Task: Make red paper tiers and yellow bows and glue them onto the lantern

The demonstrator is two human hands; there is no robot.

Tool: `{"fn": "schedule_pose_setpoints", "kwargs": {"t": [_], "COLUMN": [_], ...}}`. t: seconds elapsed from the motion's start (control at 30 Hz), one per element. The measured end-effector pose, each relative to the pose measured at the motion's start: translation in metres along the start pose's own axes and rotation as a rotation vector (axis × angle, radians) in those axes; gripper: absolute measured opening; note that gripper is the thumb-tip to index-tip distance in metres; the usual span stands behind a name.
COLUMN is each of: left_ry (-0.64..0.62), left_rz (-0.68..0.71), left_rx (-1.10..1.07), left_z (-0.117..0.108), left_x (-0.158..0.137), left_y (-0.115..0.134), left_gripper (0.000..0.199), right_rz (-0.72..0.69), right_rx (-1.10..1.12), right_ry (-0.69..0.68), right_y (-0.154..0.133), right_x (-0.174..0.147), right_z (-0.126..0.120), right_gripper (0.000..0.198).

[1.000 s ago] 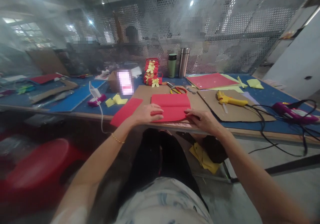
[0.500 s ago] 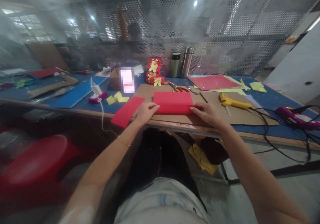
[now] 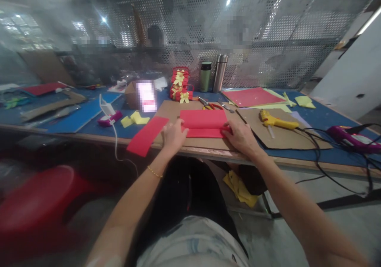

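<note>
A red sheet of paper (image 3: 203, 118) lies on the brown cardboard (image 3: 205, 143) in front of me, with a fold line running across it and a narrow strip along its near side. My left hand (image 3: 175, 135) grips the sheet's left end at the fold, thumb toward me. At the right end, my right hand (image 3: 239, 136) pinches the same fold between thumb and fingers. Left of my left hand, a separate red paper strip (image 3: 145, 138) overhangs the table's front edge.
A yellow glue gun (image 3: 278, 122) with black cables lies on the right. Behind the sheet are pliers (image 3: 208, 103), red boxes with yellow bows (image 3: 181, 85), a green bottle (image 3: 205, 77) and a steel flask (image 3: 220, 73). A lit phone (image 3: 147, 96) leans at back left.
Both hands have shifted from the sheet's near corners to the fold, their fingers now further over the paper. A crease and a flat near strip now show. The view has moved slightly.
</note>
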State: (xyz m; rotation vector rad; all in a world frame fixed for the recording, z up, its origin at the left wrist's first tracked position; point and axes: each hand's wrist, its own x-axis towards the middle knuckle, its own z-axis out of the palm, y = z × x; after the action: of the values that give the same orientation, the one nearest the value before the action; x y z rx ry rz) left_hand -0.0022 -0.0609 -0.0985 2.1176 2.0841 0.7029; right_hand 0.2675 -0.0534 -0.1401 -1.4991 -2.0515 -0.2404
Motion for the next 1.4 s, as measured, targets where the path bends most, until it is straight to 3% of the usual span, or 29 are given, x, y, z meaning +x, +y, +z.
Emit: {"fn": "schedule_pose_setpoints", "kwargs": {"t": [0.4, 0.67, 1.4], "left_ry": [-0.047, -0.054, -0.086], "left_rz": [-0.001, -0.003, -0.038], "left_rx": [-0.024, -0.05, -0.017], "left_z": [-0.002, -0.002, -0.004], "left_x": [0.008, 0.012, 0.015], "left_y": [-0.003, -0.004, 0.001], "left_gripper": [0.02, 0.022, 0.04], "right_rz": [0.077, 0.222, 0.167], "right_rx": [-0.053, -0.043, -0.126], "right_ry": [-0.07, -0.16, -0.094], "right_y": [0.002, 0.001, -0.007], "right_x": [0.004, 0.014, 0.009], "right_z": [0.004, 0.001, -0.001], "right_gripper": [0.024, 0.025, 0.031]}}
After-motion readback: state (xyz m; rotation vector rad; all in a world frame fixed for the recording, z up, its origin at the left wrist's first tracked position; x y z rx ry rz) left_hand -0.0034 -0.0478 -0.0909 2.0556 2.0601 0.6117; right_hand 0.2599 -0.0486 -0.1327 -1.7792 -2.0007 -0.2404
